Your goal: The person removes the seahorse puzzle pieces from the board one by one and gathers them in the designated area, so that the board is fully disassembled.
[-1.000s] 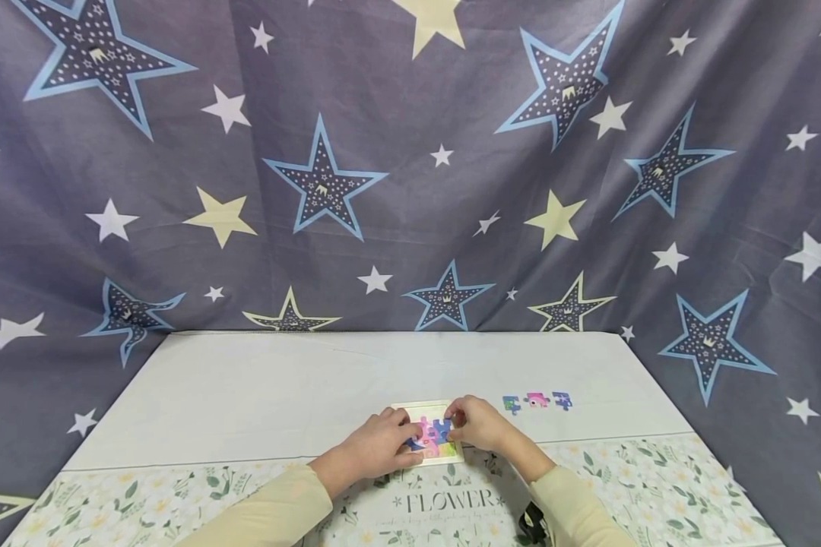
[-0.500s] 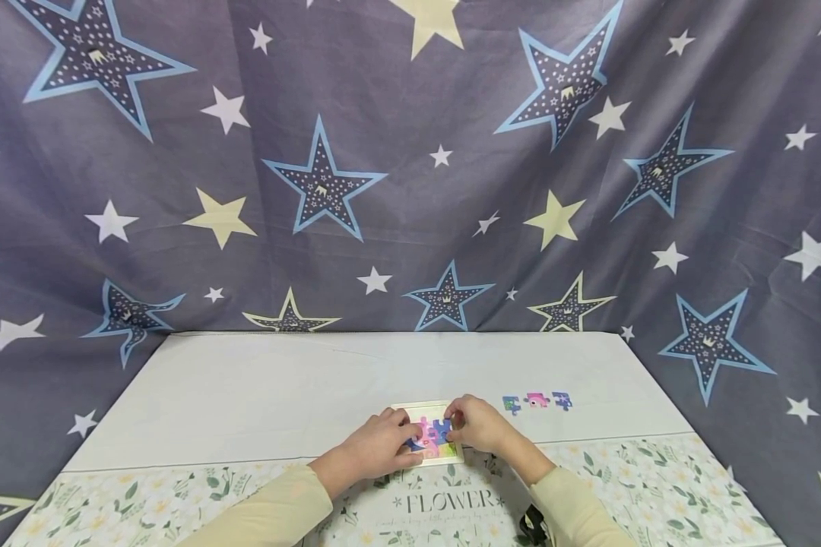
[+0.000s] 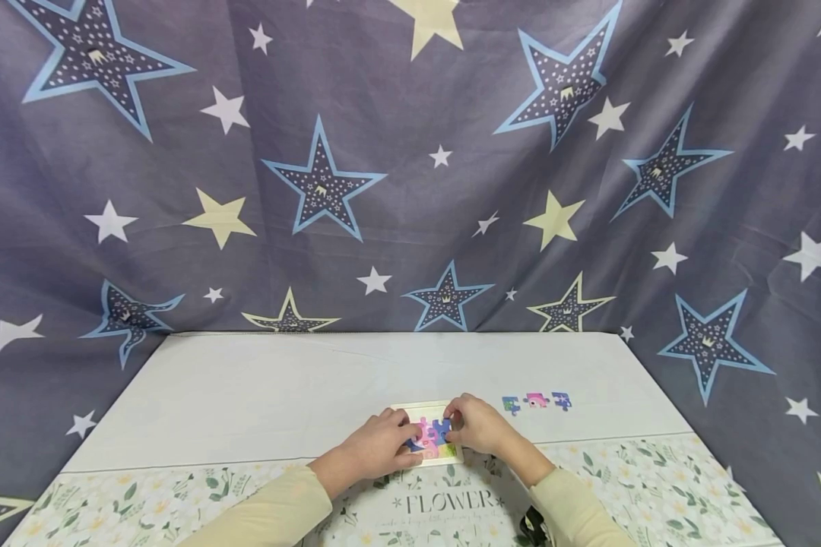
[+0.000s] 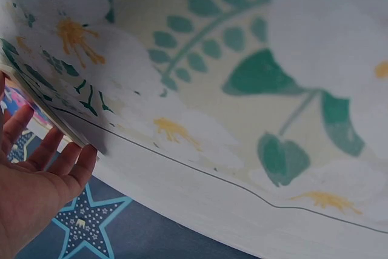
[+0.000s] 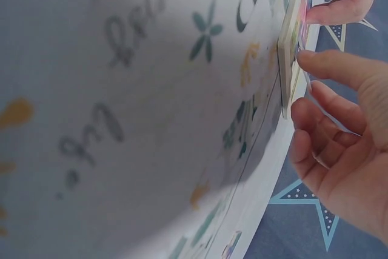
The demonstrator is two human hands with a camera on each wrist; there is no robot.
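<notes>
A small cream puzzle tray (image 3: 443, 460) lies near the middle of the table, with pink and blue pieces inside. My left hand (image 3: 372, 447) grips the tray's left side, one fingertip over the pink piece (image 3: 429, 437). At the tray's right side my right hand (image 3: 482, 425) pinches a blue piece (image 3: 441, 430) between thumb and index finger; the piece sits against the pink one. In the left wrist view, fingers of the left hand (image 4: 45, 171) curl at the tray's edge (image 4: 66, 131). The right wrist view has the right hand (image 5: 345, 119) beside the tray's corner (image 5: 285, 71).
Three loose pieces lie in a row to the right of the tray: a blue-green one (image 3: 511, 403), a pink one (image 3: 537, 400) and a blue one (image 3: 562, 400). A floral cloth (image 3: 246, 486) covers the table's front part; a star-patterned curtain (image 3: 397, 251) hangs behind.
</notes>
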